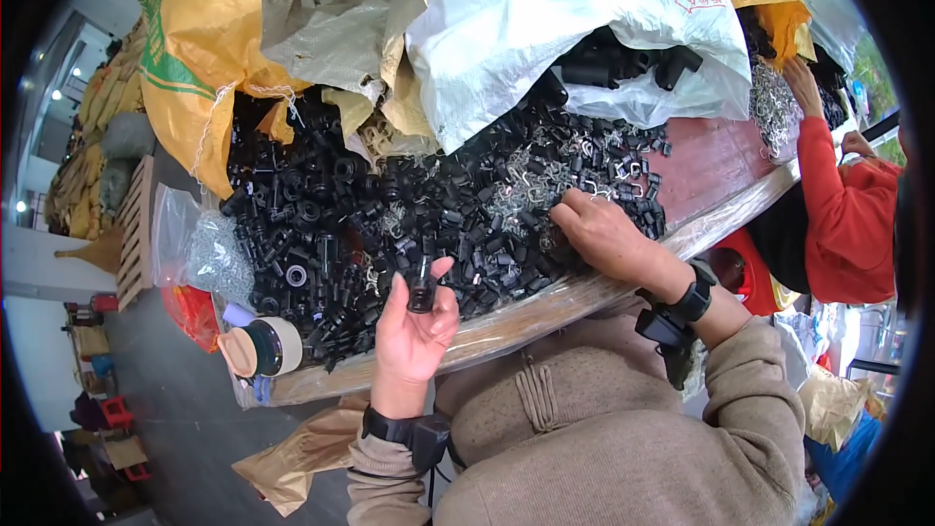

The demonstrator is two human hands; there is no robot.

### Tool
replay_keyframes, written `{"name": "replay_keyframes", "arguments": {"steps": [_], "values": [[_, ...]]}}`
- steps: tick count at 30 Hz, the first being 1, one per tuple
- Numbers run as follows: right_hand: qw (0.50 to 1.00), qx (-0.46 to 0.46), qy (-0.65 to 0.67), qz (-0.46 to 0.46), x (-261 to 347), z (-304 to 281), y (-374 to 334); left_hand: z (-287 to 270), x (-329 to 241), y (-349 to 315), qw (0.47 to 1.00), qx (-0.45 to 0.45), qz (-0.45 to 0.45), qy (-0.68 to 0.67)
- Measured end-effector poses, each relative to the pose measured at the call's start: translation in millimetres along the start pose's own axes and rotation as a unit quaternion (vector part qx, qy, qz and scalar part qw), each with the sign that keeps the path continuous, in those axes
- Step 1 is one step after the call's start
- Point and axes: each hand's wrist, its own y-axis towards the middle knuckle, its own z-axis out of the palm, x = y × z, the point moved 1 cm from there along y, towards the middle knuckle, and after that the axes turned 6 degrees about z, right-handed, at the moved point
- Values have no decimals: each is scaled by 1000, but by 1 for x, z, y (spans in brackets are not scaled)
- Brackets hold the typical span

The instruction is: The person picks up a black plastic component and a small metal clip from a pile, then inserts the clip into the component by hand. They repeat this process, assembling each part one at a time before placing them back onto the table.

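My left hand [414, 336] is palm up at the table's near edge, its fingers closed round a black cylindrical plastic part [422, 290] that stands upright. To the right, my right hand [606, 236] reaches into the heap with its fingertips pinched together. Whatever lies between those fingertips is too small to make out. Beneath and beyond both hands spreads a heap of small black plastic parts [487, 258]. Silvery bent metal clips [521, 197] are mixed into it just left of my right fingertips.
Large woven sacks, one yellow [185, 29] and one white [575, 10], lie open along the far side, with black parts spilling out. A jar with a beige lid [263, 347] and a clear bag of metal pieces [216, 253] sit left. At right, a person in red sleeves [845, 219] handles metal clips.
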Motion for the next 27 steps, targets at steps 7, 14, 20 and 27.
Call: {"name": "replay_keyframes", "arguments": {"steps": [7,14,20,27], "values": [[999,-13,-17,-24,-11,-2,0,3,20,8,999,21,-12,-44],[1000,-15,-20,-6,-16,3,8,-1,25,19,1000,-8,-18,-21],[1000,15,-15,-3,-20,4,19,-3,23,26,999,6,-22,26],[999,17,20,42,-15,6,19,5,23,18,995,-17,-1,96]]}}
